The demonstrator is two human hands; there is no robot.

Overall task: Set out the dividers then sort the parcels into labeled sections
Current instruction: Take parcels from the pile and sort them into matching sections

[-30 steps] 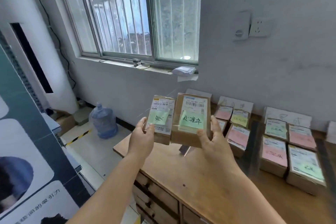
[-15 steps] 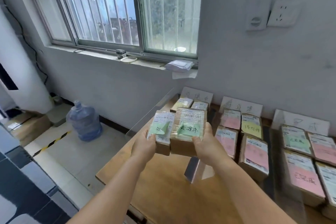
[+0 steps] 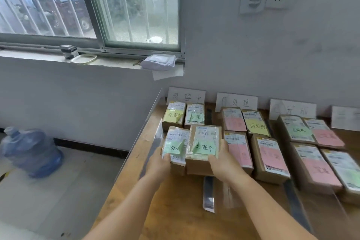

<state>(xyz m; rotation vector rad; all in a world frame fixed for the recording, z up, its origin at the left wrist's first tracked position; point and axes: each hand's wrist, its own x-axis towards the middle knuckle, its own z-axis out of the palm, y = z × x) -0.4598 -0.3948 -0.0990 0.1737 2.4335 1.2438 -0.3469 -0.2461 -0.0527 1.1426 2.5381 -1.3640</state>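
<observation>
My left hand (image 3: 160, 161) grips a small cardboard parcel with a green note (image 3: 176, 143). Beside it, my right hand (image 3: 222, 159) grips a larger parcel with a green note (image 3: 204, 142). Both parcels sit low over the wooden table (image 3: 175, 210), in the leftmost section, just in front of two parcels (image 3: 184, 116) with yellow and green notes. A white label card (image 3: 186, 96) leans on the wall behind that section. Clear dividers (image 3: 209, 193) stand upright between the sections.
To the right lie sections of parcels with pink, yellow and green notes (image 3: 253, 128), each under its own card (image 3: 236, 101). A clear panel (image 3: 148, 122) runs along the table's left edge. A blue water jug (image 3: 29, 152) stands on the floor at left.
Both hands have carried the two parcels forward and down, from chest height into the leftmost section. The view has turned down and right toward the table.
</observation>
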